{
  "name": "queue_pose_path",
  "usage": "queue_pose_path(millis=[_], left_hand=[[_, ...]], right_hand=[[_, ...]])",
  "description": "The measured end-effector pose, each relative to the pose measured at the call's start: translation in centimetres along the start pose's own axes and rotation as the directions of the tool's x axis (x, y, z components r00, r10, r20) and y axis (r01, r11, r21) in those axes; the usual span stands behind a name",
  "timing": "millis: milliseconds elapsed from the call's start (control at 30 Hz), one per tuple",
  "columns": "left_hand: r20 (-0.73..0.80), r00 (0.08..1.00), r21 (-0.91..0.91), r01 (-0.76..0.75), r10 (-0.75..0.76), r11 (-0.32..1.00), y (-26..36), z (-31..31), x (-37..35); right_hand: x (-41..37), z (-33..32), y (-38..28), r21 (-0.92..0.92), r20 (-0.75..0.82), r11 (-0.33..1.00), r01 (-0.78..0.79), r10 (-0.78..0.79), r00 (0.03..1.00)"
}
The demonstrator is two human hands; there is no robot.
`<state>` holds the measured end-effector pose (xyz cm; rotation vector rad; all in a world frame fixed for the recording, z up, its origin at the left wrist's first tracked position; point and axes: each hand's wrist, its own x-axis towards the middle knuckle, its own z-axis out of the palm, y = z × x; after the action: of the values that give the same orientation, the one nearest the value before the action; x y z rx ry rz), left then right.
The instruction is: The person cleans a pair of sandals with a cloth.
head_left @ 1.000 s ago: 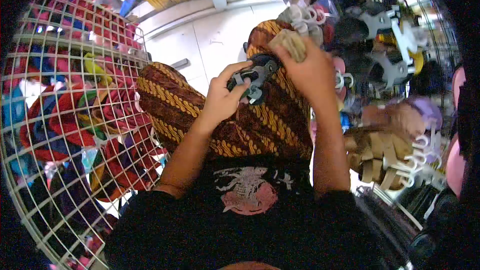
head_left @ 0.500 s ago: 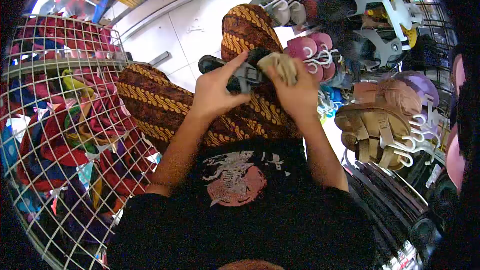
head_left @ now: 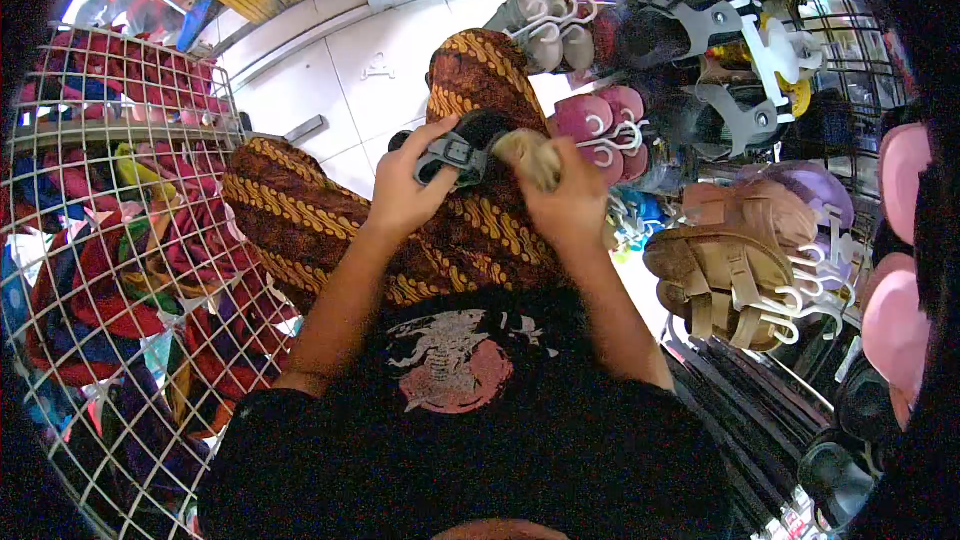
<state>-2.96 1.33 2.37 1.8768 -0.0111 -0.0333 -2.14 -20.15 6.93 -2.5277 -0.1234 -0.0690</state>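
Note:
My left hand (head_left: 402, 192) is closed around a dark sandal (head_left: 485, 127) with a grey buckled strap (head_left: 457, 152), held above my lap. My thumb and fingers are on either side of the strap. In my right hand (head_left: 570, 202) is a crumpled beige cloth (head_left: 530, 157), bunched in the fingers. The cloth is next to the right end of the sandal; whether it touches is hard to tell through the blur. Brown and yellow patterned trousers (head_left: 480, 240) lie below both hands.
To my left stands a wire mesh basket (head_left: 130, 130) full of colourful goods. Sandals on white hangers crowd the right: brown ones (head_left: 715, 258), pink ones (head_left: 590, 118) and grey-strapped ones (head_left: 725, 120). A loose white hanger (head_left: 378, 67) lies on the tiled floor (head_left: 300, 90).
My left thumb and fingers, spread apart before, have closed on the sandal's strap. The cloth and right hand stay near the sandal. The whole view has shifted slightly.

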Motion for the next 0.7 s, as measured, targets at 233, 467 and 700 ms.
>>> queue_pose_path(millis=[233, 467, 700], left_hand=[[-0.012, 1.000, -0.144, 0.021, -0.023, 0.989, -1.4, 0.4, 0.5], [0.073, 0.978, -0.401, 0.208, -0.196, 0.892, -2.6, 0.2, 0.9], [-0.023, 0.999, -0.318, 0.038, -0.048, 0.947, -3.1, 0.8, 1.3]], right_hand=[[0.8, 0.8, -0.1, -0.038, -0.032, 0.996, 0.079, -0.080, 0.996], [2.1, -0.3, -1.0, -0.001, 0.085, 1.000, -0.007, 0.007, 0.996], [3.5, -0.4, -1.8, -0.203, 0.011, 0.965, -0.164, 0.170, 0.985]])
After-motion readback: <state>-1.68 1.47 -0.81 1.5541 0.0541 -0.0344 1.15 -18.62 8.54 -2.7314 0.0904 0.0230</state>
